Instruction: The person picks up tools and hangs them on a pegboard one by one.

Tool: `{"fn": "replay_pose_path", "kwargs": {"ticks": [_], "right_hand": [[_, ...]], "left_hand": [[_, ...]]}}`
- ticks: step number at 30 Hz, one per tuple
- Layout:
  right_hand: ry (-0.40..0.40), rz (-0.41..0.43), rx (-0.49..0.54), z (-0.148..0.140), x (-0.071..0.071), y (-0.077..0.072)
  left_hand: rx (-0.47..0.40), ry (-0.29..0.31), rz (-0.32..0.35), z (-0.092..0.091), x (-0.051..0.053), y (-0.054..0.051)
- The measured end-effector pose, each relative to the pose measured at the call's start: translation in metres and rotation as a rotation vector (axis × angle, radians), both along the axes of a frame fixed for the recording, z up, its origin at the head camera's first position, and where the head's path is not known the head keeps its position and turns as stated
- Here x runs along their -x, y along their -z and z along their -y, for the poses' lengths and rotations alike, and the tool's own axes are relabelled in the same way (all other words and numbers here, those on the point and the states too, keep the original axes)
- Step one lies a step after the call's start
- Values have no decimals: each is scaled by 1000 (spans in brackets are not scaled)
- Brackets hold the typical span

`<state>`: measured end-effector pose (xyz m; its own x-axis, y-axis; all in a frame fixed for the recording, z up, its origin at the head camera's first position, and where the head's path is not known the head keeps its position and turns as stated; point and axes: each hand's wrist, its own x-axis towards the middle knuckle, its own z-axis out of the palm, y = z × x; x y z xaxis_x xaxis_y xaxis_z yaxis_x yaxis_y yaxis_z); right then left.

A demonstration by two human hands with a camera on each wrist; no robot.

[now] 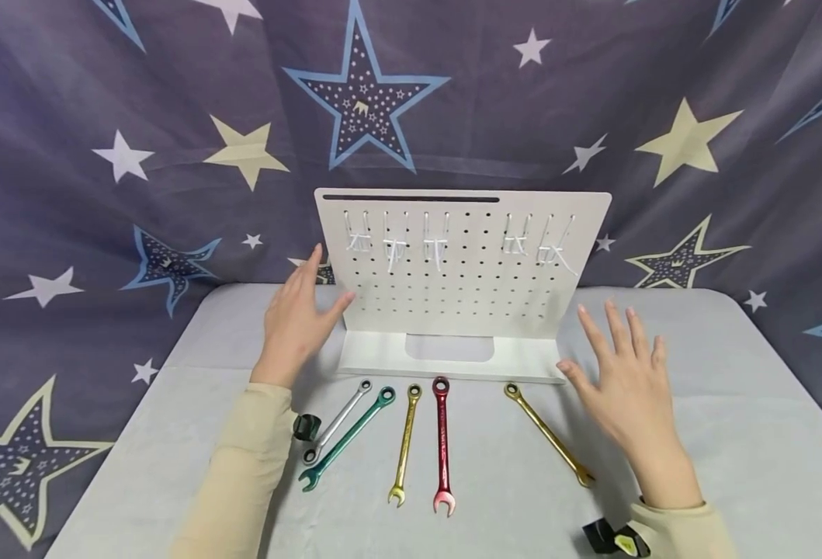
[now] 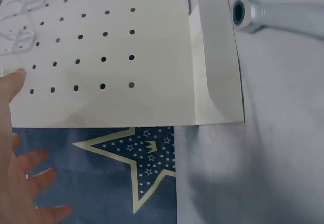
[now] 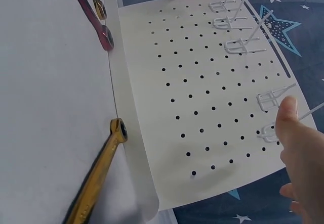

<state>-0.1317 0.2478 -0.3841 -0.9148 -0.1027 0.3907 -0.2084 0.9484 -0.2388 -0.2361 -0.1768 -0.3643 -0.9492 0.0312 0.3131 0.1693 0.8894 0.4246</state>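
A white pegboard (image 1: pixel 452 303) with several white hooks (image 1: pixel 435 247) stands upright on its base. My left hand (image 1: pixel 297 318) is at its left edge, fingers spread, thumb near the board face; whether it touches, I cannot tell. Beyond the lower right corner of the board my right hand (image 1: pixel 627 388) hovers with fingers spread, holding nothing. In front of the base lie a silver wrench (image 1: pixel 337 421), a green wrench (image 1: pixel 348 438), a gold wrench (image 1: pixel 405 444), a red wrench (image 1: pixel 442 444) and, slanting toward the right, another gold wrench (image 1: pixel 549 433).
The grey-white cloth of the table (image 1: pixel 508 520) lies under everything. Behind the board hangs a dark curtain (image 1: pixel 480 132) printed with stars. Small black devices are strapped at both wrists.
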Motion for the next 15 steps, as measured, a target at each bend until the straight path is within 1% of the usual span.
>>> {"fn": "replay_pose_path", "kwargs": {"ticks": [4, 7, 10, 13, 15], "right_hand": [[-14, 24, -6, 3, -2, -1], [-26, 24, -4, 7, -3, 1], [-37, 19, 10, 14, -3, 5], [-54, 9, 26, 20, -3, 6], [-65, 6, 42, 24, -2, 5]], "left_hand": [[-86, -5, 39, -1, 8, 4], [-174, 2, 54, -2, 14, 8], [-281, 41, 51, -1, 21, 13], [-379, 86, 59, 2, 26, 19], [-419, 113, 69, 5, 28, 23]]}}
